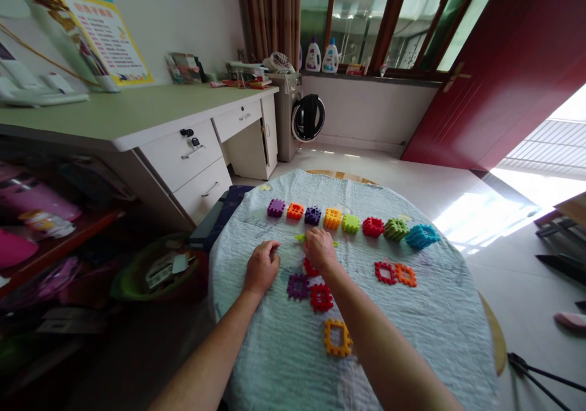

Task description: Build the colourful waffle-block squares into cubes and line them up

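Note:
My left hand (264, 266) rests on the cloth with its fingers curled; whether anything is inside them is hidden. My right hand (319, 246) is lowered at the middle of the table, its fingertips curled down out of sight. Just beyond it stands a dark purple stack of notched plastic squares (312, 215). A red piece (311, 268) is partly covered by my right wrist. Nearer me lie a purple square frame (289, 286), a red square frame (330, 298) and a yellow-orange frame (326, 338), the last partly behind my right forearm.
Several coloured stacks, from a purple one (276, 207) to a blue one (422, 236), form a row across the round table's cloth (421, 331). Joined red (378, 272) and orange (400, 275) frames lie to the right. A desk (174, 115) stands left.

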Demonstrator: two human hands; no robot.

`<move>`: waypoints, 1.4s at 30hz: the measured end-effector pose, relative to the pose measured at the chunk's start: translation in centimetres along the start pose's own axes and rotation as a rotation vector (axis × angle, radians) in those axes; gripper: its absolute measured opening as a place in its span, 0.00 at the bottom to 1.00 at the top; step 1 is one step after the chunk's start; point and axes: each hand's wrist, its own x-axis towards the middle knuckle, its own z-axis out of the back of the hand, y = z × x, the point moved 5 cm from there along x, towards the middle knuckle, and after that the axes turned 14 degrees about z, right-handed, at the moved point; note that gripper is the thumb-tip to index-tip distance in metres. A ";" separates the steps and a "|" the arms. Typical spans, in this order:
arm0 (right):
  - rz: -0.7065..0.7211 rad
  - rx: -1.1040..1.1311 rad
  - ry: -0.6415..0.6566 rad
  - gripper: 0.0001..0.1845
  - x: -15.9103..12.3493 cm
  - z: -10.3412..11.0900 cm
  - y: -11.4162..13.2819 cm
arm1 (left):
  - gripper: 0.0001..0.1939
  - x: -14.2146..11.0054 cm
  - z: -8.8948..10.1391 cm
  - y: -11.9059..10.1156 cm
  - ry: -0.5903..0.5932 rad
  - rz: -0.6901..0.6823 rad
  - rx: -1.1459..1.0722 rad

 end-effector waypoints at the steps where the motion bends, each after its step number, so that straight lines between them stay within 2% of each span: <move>1: -0.012 0.012 -0.033 0.11 -0.3 0.3 -0.3 | 0.13 0.0 0.0 0.0 0.000 -0.002 -0.001; 6: -0.211 0.311 -0.294 0.12 -3.0 2.2 -4.5 | 0.13 0.1 0.0 -0.1 0.001 -0.005 0.019; 8: -0.274 0.436 -0.289 0.13 -4.5 2.2 -6.4 | 0.13 0.1 0.0 -0.1 -0.004 -0.002 0.022; 11: -0.297 0.501 -0.159 0.13 -6.8 1.5 -8.1 | 0.13 0.1 0.1 -0.2 -0.008 -0.001 0.020; 14: -0.259 0.298 -0.059 0.09 -8.4 1.4 -8.4 | 0.13 0.1 0.0 0.0 -0.004 -0.005 0.021; 17: -0.248 0.083 -0.115 0.08 -8.7 2.2 -7.7 | 0.13 0.1 -0.1 0.1 -0.003 -0.004 0.024; 20: -0.191 0.061 -0.143 0.11 -7.3 2.7 -6.4 | 0.13 0.1 -0.1 0.1 -0.004 0.002 0.028; 24: -0.080 0.058 -0.023 0.13 -4.5 2.1 -4.8 | 0.13 0.1 -0.1 0.1 0.001 0.004 0.030; 27: -0.057 0.090 0.015 0.11 -3.0 1.6 -4.8 | 0.13 0.1 -0.1 0.1 0.002 0.003 0.024; 31: -0.063 0.170 -0.036 0.13 -2.9 2.1 -6.8 | 0.13 0.1 -0.1 0.2 0.003 0.007 0.022; 34: -0.119 0.297 -0.097 0.17 -4.4 2.7 -8.9 | 0.13 0.1 0.0 0.1 0.002 0.007 0.020; 36: -0.148 0.408 -0.141 0.16 -5.8 3.0 -10.0 | 0.13 0.1 0.0 0.0 0.004 0.011 0.017; 39: -0.144 0.501 -0.157 0.11 -7.5 2.8 -10.2 | 0.13 0.1 0.0 0.0 0.010 0.012 0.021; 42: -0.168 0.520 -0.160 0.10 -8.4 2.0 -9.6 | 0.12 0.2 0.0 -0.1 0.009 0.009 0.029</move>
